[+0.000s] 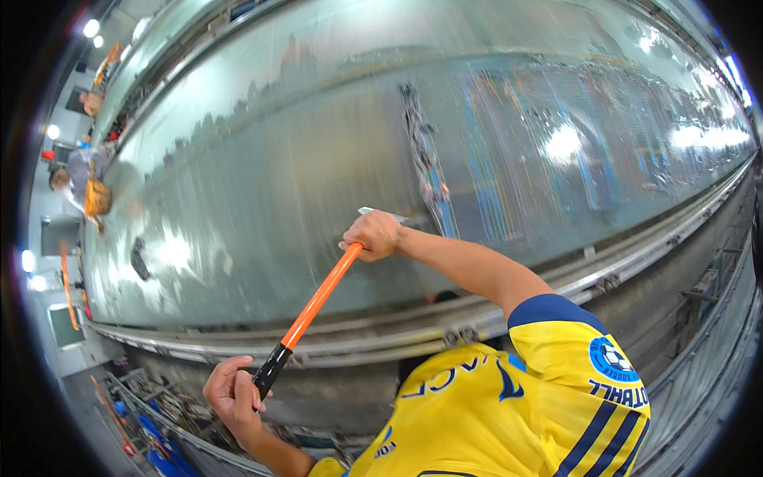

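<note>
Both my hands are on a scraper with a long orange shaft and a black grip. My right hand is closed around the upper end of the shaft, out over a wet, glassy surface. A thin silvery blade edge shows just past its knuckles; the rest of the head is hidden behind the hand. At the lower left, my left hand is closed loosely around the end of the black grip. Beyond my right hand, a dark, lumpy band of wet residue runs across the surface.
Blue and brown streaks cover the surface to the right. A metal rail edges its near side. Another person is at the far left end. A dark smudge lies on the left part. Blue items and machinery sit at lower left.
</note>
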Demonstrator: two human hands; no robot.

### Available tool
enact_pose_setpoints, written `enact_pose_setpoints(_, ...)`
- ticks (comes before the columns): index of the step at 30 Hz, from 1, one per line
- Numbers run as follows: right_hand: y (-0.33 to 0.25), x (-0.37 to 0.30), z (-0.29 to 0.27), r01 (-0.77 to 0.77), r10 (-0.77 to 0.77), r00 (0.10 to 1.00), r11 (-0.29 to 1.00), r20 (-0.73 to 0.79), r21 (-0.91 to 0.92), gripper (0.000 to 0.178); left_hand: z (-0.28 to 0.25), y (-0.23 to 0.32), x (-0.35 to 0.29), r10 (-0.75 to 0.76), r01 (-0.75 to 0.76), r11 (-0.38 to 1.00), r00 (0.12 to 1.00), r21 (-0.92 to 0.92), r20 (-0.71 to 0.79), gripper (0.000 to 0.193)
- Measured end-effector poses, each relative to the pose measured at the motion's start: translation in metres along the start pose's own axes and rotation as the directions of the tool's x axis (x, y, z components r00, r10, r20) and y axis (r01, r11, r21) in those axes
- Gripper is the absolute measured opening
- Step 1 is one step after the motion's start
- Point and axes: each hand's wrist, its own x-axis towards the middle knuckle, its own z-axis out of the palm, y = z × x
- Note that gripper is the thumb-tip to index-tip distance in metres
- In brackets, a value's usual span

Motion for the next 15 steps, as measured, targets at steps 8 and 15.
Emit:
enact_pose_setpoints(8, -0.102, -0.154, -0.041, -0.130, 0.130, 0.992, 0.991, -0.007, -0.030, 0.041, 0.050, 0.054, -0.132, 0.256, -0.409, 0.852, 0.870, 0.327, 0.421, 0.013)
enact_pose_setpoints(15, -0.078, -0.123, -0.044, -0.125, 0.128, 0.974, 0.992, -0.187, 0.028, 0.041, 0.073, 0.108, -0.071, 0.116, -0.245, 0.937, 0.891, 0.250, 0.438, 0.020)
